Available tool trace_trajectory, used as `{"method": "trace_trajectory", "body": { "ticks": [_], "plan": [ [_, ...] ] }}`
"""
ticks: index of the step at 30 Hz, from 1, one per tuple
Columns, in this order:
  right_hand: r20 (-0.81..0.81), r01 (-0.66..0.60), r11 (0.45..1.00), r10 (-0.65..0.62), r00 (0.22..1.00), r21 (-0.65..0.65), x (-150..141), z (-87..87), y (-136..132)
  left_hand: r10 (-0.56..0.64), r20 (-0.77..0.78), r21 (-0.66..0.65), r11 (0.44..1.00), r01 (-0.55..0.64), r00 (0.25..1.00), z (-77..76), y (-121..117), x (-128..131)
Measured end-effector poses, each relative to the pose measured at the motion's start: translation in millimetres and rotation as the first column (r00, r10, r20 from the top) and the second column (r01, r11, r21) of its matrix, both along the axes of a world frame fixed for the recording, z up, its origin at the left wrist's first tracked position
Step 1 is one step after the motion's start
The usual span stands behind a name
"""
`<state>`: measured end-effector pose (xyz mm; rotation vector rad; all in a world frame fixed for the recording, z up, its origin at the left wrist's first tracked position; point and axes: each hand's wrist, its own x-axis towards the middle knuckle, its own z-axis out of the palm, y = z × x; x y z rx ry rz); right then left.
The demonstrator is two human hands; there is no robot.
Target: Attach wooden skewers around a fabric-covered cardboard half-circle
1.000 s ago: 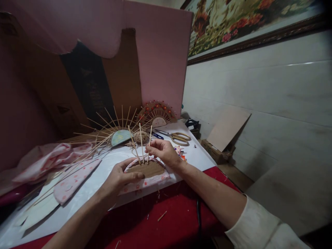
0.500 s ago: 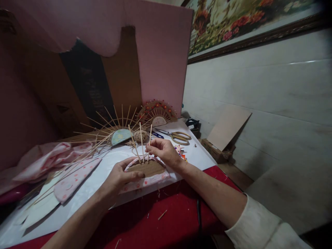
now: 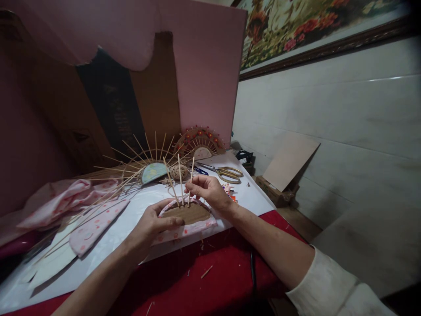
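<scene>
My left hand (image 3: 161, 221) grips the left end of a half-round cardboard piece (image 3: 192, 214), its thumb lying on the brown face. Pink-dotted white fabric (image 3: 197, 227) wraps the edge of this piece. Three thin wooden sticks (image 3: 180, 180) rise from its curved upper edge. With thumb and fingers, my right hand (image 3: 202, 189) pinches the rightmost stick (image 3: 192, 169) a little above the cardboard. Behind my hands stands a half-round piece with blue-green fabric (image 3: 154, 173), with many sticks fanned out from it.
A ball of twine (image 3: 178, 172) and gold-handled scissors (image 3: 230, 174) lie behind my hands. At the back stands a fan with red beads (image 3: 200, 140). Dotted fabric (image 3: 97, 226) and long sticks (image 3: 70, 232) lie to the left. A red cloth (image 3: 184, 281) covers the near edge.
Almost nothing differs. Both hands keep their hold on the cardboard piece and the rightmost stick, and the whole view has shifted very slightly.
</scene>
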<state>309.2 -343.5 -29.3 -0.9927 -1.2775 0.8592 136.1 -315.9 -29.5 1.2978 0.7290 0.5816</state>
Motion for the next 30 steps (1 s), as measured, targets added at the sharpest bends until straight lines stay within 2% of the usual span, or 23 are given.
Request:
{"method": "trace_trajectory", "body": {
  "ticks": [10, 21, 30],
  "plan": [
    [0.007, 0.009, 1.000, -0.009, 1.000, 0.015, -0.1, -2.9, 2.0, -0.034, -0.012, 0.000, 0.999, 0.034, 0.999, -0.6, 2.9, -1.3],
    [0.056, 0.042, 0.994, -0.048, 0.997, 0.100, -0.7, -7.4, 5.8, -0.056, 0.015, -0.024, 0.998, 0.056, 0.998, -0.4, 1.0, -1.3],
    [0.078, 0.052, 0.994, -0.059, 0.995, 0.095, -0.3, -8.3, 4.8, -0.056, 0.008, -0.021, 0.998, 0.057, 0.998, -0.3, 1.4, -2.0]
  ]
}}
